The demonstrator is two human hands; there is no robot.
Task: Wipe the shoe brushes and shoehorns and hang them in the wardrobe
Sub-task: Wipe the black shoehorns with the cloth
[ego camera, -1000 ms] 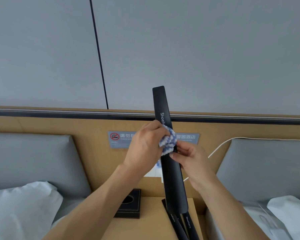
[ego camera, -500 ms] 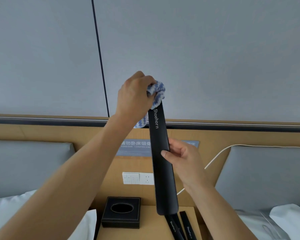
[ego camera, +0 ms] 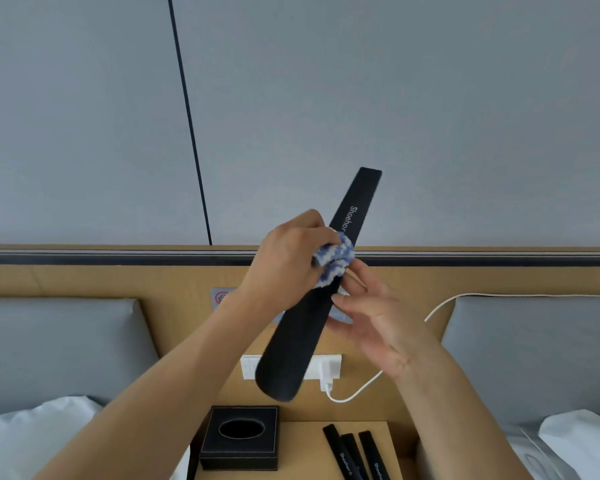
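Note:
A long black shoehorn (ego camera: 302, 323) marked "Shoehorn" is held up in front of me, tilted with its narrow end up to the right and its wide end down to the left. My left hand (ego camera: 284, 261) grips a blue-and-white cloth (ego camera: 335, 259) pressed against the shoehorn's middle. My right hand (ego camera: 371, 317) holds the shoehorn just below the cloth, thumb on the front, fingers behind it. Three more black shoehorns (ego camera: 357, 455) lie side by side on the wooden nightstand (ego camera: 302, 459) below.
A black tissue box (ego camera: 241, 438) stands on the nightstand's left part. A white charger and cable (ego camera: 329, 379) hang from the wall socket on the wooden headboard. Grey padded headboards and white pillows (ego camera: 32, 441) flank the nightstand on both sides.
My left hand slid the cloth from the shoehorn's top end down to its middle. The shoehorn has tipped from upright to a slant, wide end swinging left. The view tilted down a little.

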